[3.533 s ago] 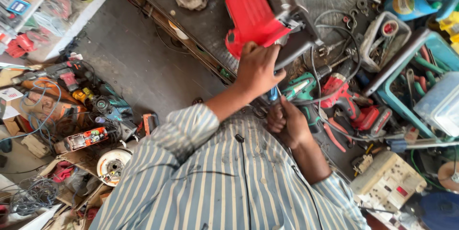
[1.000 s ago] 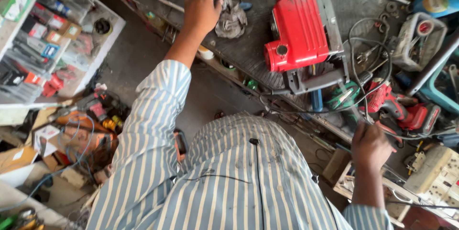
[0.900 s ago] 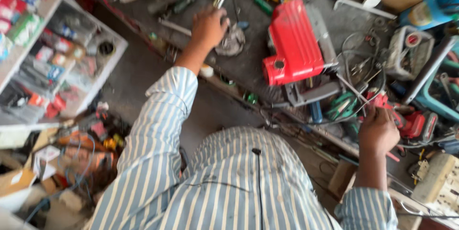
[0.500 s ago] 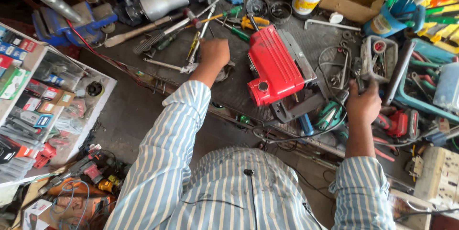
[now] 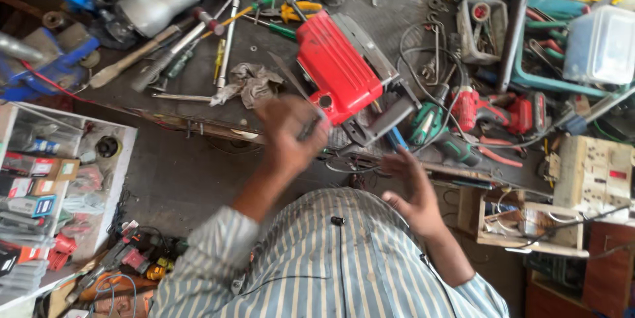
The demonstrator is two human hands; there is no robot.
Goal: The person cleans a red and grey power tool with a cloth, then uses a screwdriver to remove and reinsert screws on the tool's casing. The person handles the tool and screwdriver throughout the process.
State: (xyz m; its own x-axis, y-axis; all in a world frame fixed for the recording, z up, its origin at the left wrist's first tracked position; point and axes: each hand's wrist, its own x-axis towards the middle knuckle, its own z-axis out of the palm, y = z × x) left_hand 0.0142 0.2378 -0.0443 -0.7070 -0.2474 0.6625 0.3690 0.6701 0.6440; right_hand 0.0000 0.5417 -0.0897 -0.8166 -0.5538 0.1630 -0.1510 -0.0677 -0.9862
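Note:
My left hand point(image 5: 291, 134) is blurred with motion, hovering over the front edge of the workbench point(image 5: 198, 103) just below a red circular saw point(image 5: 337, 70). Its fingers are curled around a slim dark tool point(image 5: 309, 126) whose kind I cannot make out. A crumpled grey rag point(image 5: 248, 83) lies to its upper left. My right hand point(image 5: 410, 186) is lower and to the right, fingers spread and holding nothing, below a green drill point(image 5: 430, 123). My striped sleeves fill the bottom of the view.
The bench is crowded: a hammer point(image 5: 142, 53), screwdrivers point(image 5: 221, 53), a blue vise point(image 5: 46, 60), a red drill point(image 5: 493, 110), cables and a teal crate point(image 5: 529, 27). A shelf of small boxes point(image 5: 40, 179) stands left. A white socket box point(image 5: 592, 172) and wooden box point(image 5: 529, 215) sit right.
My left hand has pulled back from the tools beside the rag toward my body, now closed on a slim tool. My right hand dropped from the cables to the bench's front edge.

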